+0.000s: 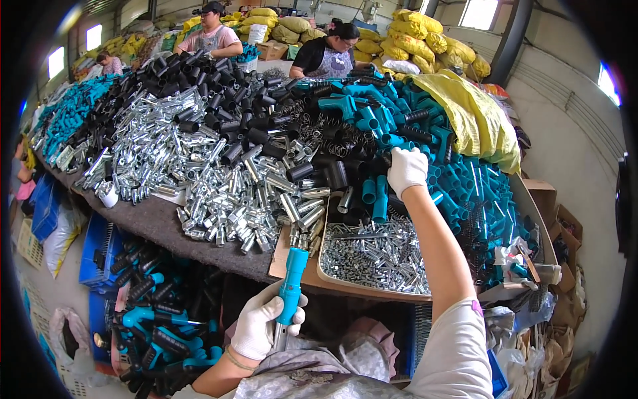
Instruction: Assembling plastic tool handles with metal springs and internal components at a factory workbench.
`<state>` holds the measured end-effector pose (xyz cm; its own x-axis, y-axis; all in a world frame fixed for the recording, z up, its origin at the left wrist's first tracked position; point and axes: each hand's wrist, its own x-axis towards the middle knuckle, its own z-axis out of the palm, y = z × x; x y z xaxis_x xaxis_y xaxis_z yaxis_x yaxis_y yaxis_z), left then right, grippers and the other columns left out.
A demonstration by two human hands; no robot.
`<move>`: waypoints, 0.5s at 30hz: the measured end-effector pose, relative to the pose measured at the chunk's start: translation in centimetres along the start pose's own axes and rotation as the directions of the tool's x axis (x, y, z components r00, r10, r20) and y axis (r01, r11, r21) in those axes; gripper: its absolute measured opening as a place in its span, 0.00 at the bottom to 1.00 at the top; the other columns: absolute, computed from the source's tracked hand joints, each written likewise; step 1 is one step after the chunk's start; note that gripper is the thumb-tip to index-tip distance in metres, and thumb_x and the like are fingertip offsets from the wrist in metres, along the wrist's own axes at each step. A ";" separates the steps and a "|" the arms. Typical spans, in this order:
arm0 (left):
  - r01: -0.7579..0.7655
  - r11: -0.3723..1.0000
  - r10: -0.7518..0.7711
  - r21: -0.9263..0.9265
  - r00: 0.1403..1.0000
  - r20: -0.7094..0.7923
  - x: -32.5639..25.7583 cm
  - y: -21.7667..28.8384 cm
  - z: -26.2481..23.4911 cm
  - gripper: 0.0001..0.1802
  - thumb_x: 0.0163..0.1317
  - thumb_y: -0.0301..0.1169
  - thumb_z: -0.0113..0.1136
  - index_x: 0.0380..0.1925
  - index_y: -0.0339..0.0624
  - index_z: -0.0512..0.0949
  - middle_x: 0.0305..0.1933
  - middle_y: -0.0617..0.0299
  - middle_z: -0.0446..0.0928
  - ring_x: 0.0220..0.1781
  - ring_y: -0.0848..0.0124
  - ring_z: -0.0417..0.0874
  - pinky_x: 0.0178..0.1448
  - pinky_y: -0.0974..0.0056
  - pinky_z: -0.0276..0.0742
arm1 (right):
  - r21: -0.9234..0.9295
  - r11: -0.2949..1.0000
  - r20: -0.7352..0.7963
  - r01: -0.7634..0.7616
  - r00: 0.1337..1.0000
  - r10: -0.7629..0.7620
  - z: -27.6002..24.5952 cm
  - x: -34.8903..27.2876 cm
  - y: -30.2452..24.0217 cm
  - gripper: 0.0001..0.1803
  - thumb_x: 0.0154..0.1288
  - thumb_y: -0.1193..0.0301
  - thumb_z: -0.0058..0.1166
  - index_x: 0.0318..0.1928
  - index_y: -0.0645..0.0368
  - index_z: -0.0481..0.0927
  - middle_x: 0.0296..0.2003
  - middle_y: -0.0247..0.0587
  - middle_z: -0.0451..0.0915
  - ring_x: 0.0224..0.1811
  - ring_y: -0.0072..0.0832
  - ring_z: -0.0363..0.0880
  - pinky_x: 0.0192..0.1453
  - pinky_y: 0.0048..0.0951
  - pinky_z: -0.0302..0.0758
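Observation:
In a white glove, my left hand (261, 324) is closed round an upright teal plastic tube-shaped part (293, 279) with a metal tube (282, 338) showing below it. This is in front of my body, just short of the table's near edge. My right hand (409, 171), also gloved, reaches far out to the heap of teal pistol-shaped handles (342, 105) and black parts. Its fingertips are hidden behind the hand, so I cannot see what they grip. Beside it stand teal tubes (380, 199). Several dark coil springs (335, 133) lie left of that hand.
A tray of small screws and pins (372, 256) sits near me. Silver metal sleeves (229, 193) and black tubes (219, 86) are piled leftward. A yellow sack (475, 116) drapes over the right side. Below left is a heap of assembled black-and-teal tools (163, 332). Co-workers (332, 53) stand across the table.

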<state>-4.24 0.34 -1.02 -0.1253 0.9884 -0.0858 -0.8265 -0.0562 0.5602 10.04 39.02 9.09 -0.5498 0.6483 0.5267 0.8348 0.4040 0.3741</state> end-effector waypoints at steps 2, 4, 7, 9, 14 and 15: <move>-0.003 1.000 0.003 0.030 1.000 0.013 0.1 -0.2 0.5 0.30 0.70 0.36 0.58 0.64 0.26 0.64 0.49 0.46 0.77 0.40 0.64 0.82 0.36 0.64 0.81 | 0.137 0.987 -0.148 -0.083 0.984 0.103 -2.1 -1.3 0.7 0.12 0.52 0.65 0.64 0.36 0.56 0.82 0.40 0.46 0.85 0.44 0.46 0.81 0.48 0.44 0.76; -0.034 0.995 0.038 0.099 0.999 -0.039 -0.2 -0.1 0.7 0.30 0.70 0.34 0.57 0.65 0.26 0.64 0.48 0.45 0.77 0.39 0.64 0.82 0.36 0.64 0.81 | 0.449 0.893 -0.272 -0.015 0.950 0.153 -5.3 -3.9 -0.4 0.15 0.53 0.65 0.63 0.40 0.58 0.82 0.41 0.48 0.83 0.45 0.46 0.80 0.51 0.43 0.76; -0.070 0.983 0.092 0.172 0.988 -0.124 -0.5 -0.2 0.2 0.29 0.70 0.32 0.56 0.66 0.25 0.64 0.48 0.45 0.78 0.38 0.64 0.83 0.37 0.65 0.81 | 0.980 0.196 0.075 -0.037 0.979 -0.190 -10.9 -10.6 -3.4 0.15 0.61 0.67 0.57 0.47 0.58 0.83 0.44 0.45 0.82 0.50 0.43 0.80 0.58 0.37 0.75; -0.038 0.936 0.070 0.350 0.994 -0.080 -0.1 -0.3 0.8 0.36 0.67 0.40 0.62 0.65 0.23 0.63 0.46 0.47 0.78 0.36 0.65 0.83 0.35 0.65 0.83 | 0.979 0.186 0.139 -0.079 0.931 -0.337 -13.1 -15.0 -4.3 0.19 0.62 0.65 0.58 0.52 0.59 0.82 0.47 0.48 0.81 0.54 0.42 0.80 0.61 0.37 0.74; 0.156 0.857 -0.224 0.490 0.971 0.082 0.2 -1.0 2.2 0.31 0.68 0.36 0.61 0.63 0.23 0.68 0.47 0.47 0.80 0.39 0.67 0.84 0.39 0.67 0.82 | 0.986 -0.019 0.164 -0.165 0.986 -0.035 -12.2 -20.8 -5.3 0.22 0.69 0.67 0.54 0.58 0.67 0.77 0.51 0.45 0.81 0.53 0.33 0.80 0.62 0.33 0.73; 0.198 0.867 -0.256 0.456 0.964 0.067 0.0 -1.4 2.4 0.31 0.68 0.37 0.61 0.63 0.23 0.68 0.48 0.46 0.80 0.39 0.66 0.84 0.40 0.67 0.82 | 0.995 0.050 0.090 -0.088 0.995 -0.036 -11.7 -21.4 -5.6 0.21 0.70 0.69 0.51 0.59 0.66 0.77 0.52 0.47 0.81 0.55 0.35 0.79 0.63 0.34 0.72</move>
<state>-1.71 0.72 0.18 0.1270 0.9770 -0.1711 -0.4911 0.2118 0.8449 16.76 15.35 4.65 -0.5745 0.6887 0.4422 0.1194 0.6051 -0.7872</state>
